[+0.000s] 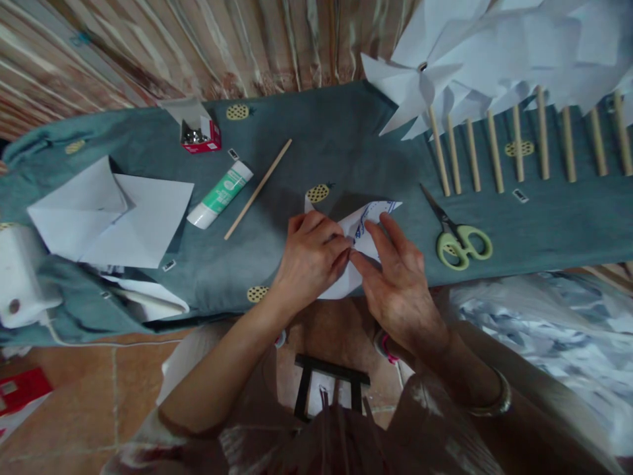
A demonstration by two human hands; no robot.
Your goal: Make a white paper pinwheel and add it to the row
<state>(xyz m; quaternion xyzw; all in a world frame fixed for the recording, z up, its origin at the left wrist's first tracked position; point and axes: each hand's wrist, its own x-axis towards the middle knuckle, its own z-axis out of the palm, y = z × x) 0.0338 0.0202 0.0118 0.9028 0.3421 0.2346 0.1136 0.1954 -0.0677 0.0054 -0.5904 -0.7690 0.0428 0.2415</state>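
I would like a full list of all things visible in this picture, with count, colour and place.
paper sheet: one, white with blue lines, under both hands at the cloth's near edge
scissors: one, green handles, right of the hands
glue stick: one, white and green, left of centre
loose stick: one, wooden, beside the glue stick
pin box: one, red and white, open, far left of centre
folded papers: a few, white, left
pinwheels: several, white on wooden sticks, far right in a row
cloth: one, teal with yellow pineapples, covers the table
white device: one, left edge
curtain: beige, behind the table
floor: brown tiles, below
left hand: pressing the sheet
right hand: pressing the sheet, bangle on its wrist
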